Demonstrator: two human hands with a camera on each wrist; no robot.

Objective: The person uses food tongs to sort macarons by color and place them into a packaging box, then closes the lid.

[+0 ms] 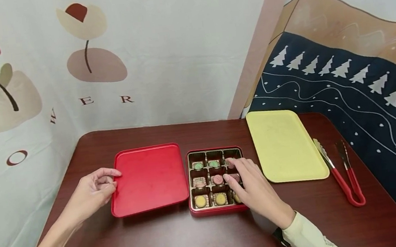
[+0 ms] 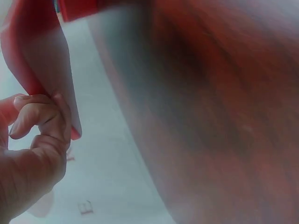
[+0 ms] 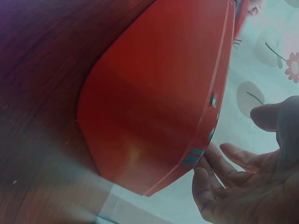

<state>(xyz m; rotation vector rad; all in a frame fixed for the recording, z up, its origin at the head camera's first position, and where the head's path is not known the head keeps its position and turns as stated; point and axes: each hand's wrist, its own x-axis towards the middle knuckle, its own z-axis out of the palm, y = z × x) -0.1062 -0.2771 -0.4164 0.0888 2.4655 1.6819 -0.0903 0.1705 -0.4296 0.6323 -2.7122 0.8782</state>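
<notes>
At the left edge of a square red lid [image 1: 149, 179], my left hand [image 1: 93, 194] pinches the rim between thumb and fingers. The left wrist view shows the lid [image 2: 49, 60] from its side. Right of it stands a red tin [image 1: 217, 210] with a gold compartment tray holding green, pink and yellow candies. My right hand [image 1: 256, 188] reaches over the tin's right column, thumb and fingers spread, partly hiding the candies there. In the right wrist view its fingertips are at the rim of the tin [image 3: 149, 93]; whether they touch it I cannot tell.
A yellow tray [image 1: 286, 145] lies behind and right of the tin. Beside it are tongs [image 1: 352, 187] with red handles. Everything rests on a dark brown table [image 1: 168, 242], with printed curtains [image 1: 175, 60] behind and at the sides.
</notes>
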